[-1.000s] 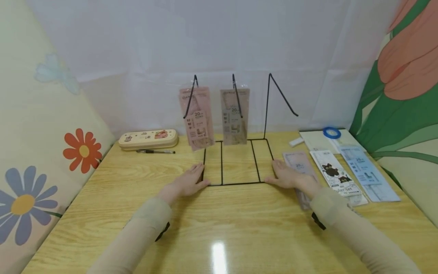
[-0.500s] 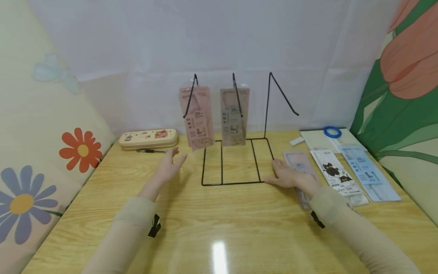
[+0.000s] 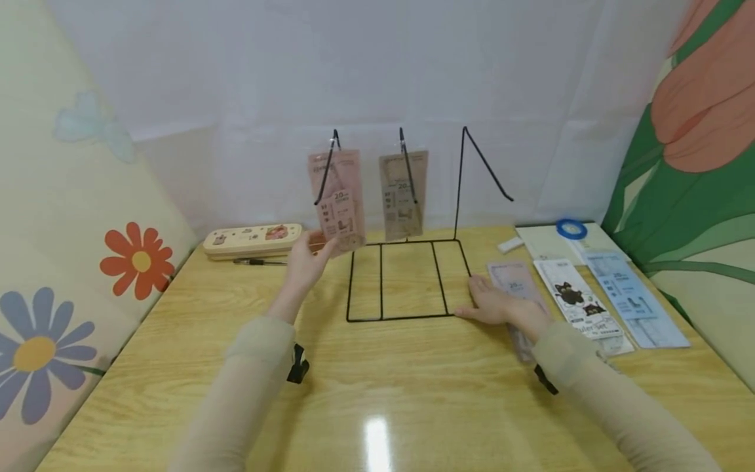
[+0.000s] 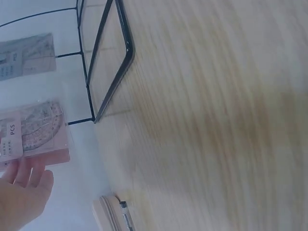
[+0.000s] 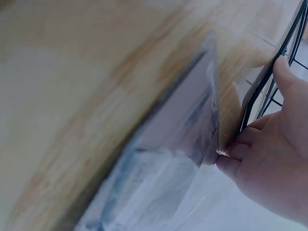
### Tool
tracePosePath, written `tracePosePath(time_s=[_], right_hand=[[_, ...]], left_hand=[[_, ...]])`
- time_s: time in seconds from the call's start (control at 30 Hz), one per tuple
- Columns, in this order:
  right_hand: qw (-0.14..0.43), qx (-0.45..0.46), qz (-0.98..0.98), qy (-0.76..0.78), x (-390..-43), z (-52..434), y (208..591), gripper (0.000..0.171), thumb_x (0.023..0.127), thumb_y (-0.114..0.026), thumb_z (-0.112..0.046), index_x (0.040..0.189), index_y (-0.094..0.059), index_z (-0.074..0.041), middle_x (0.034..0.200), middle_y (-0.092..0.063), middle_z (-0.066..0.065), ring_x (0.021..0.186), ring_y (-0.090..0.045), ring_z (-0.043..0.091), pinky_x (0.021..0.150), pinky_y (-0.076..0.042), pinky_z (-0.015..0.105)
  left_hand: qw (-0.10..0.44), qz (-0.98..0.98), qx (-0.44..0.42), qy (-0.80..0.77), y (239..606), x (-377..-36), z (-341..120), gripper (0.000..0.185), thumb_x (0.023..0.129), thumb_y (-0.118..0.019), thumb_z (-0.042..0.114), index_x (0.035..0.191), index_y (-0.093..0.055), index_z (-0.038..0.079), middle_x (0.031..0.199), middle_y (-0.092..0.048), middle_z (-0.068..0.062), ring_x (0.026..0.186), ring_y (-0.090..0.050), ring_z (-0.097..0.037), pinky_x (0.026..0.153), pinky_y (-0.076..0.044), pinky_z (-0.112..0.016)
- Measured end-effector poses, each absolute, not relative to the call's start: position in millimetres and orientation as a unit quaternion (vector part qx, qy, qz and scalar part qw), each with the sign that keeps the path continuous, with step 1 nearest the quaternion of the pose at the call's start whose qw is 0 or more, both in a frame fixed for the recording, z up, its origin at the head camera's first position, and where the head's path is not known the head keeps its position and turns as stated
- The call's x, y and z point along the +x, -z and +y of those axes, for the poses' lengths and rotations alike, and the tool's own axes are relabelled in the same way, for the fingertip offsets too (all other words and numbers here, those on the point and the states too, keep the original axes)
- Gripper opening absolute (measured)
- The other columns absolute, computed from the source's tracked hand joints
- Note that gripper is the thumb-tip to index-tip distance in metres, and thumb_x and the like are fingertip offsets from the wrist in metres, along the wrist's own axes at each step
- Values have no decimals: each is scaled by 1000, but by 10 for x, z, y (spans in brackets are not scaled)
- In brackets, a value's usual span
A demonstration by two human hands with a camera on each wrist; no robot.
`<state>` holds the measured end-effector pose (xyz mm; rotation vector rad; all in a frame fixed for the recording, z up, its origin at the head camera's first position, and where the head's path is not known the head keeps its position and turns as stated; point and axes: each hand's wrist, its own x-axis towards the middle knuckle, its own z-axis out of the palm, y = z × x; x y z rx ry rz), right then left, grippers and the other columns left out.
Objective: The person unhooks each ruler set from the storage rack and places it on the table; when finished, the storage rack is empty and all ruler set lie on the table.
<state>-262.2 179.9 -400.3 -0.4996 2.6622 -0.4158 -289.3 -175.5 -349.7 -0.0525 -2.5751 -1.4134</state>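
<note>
A black wire display rack [image 3: 413, 317] with three upright hooks stands on the table. A pink ruler set in a clear pack [image 3: 339, 177] hangs on its left hook, and a greyish one [image 3: 403, 177] on the middle hook. My left hand [image 3: 309, 259] holds the pink pack by its lower left edge, thumb in front and fingers behind; in the left wrist view, fingers [image 4: 31, 175] meet that edge. My right hand [image 3: 495, 303] grips the front right corner of the rack's base. In the right wrist view, the thumb [image 5: 284, 74] lies on the black rod.
Right of the rack lie a pinkish pack [image 3: 516, 278], partly under my right wrist, a white cat-print ruler set [image 3: 569, 295] and a blue pack [image 3: 625, 288]. Behind them are an eraser [image 3: 510, 244] and a blue tape roll [image 3: 571, 229]. A pencil case [image 3: 253, 241] and pen [image 3: 253, 261] lie left.
My left hand has left the rack's base and moved up to the pink pack. The grey pack's lower edge has shifted slightly up. My right hand stays at the base corner.
</note>
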Motion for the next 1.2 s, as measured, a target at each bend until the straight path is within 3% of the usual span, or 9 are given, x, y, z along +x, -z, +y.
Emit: tracePosePath(time_s=[0.37, 0.6, 0.73, 0.9, 1.2], right_hand=[[192, -187, 951, 153, -2615, 1785, 4013, 87, 97, -44, -47, 146, -3, 13, 153, 0, 33, 143, -4, 44, 118, -10, 53], [188, -184, 954, 147, -2627, 1791, 4029, 87, 97, -44, -47, 146, -4, 12, 153, -1, 32, 143, -4, 44, 118, -10, 52], [190, -183, 953, 146, -2642, 1795, 4030, 88, 97, -44, -49, 146, -4, 12, 153, 0, 32, 143, -3, 44, 118, -9, 52], [190, -183, 954, 145, -2644, 1791, 4021, 88, 97, -44, -48, 146, -3, 12, 153, 0, 32, 143, -3, 44, 119, -9, 51], [193, -180, 953, 150, -2613, 1783, 3996, 88, 97, -44, -48, 146, -3, 13, 153, 1, 32, 143, -3, 44, 118, -9, 52]], left_hand=[[41, -811, 6, 584, 3520, -3021, -1630, 46, 94, -58, 22, 134, -47, 3, 132, -55, -20, 119, -54, -31, 100, -47, -41], [51, -826, -2, 561, 3579, -2952, -1599, 43, 92, -61, 31, 124, -57, 3, 123, -62, -18, 103, -62, -22, 86, -53, -29], [48, -828, -31, 557, 3593, -2781, -1611, 46, 89, -63, 37, 122, -58, 5, 119, -64, -17, 92, -61, -10, 80, -52, -22], [26, -829, -66, 555, 3624, -2464, -1656, 44, 89, -62, 37, 118, -60, 4, 112, -67, -17, 85, -63, -5, 75, -53, -21], [63, -805, -139, 574, 3742, -1950, -1750, 26, 90, -64, 12, 109, -63, -5, 102, -68, -25, 73, -64, -3, 60, -52, -22]])
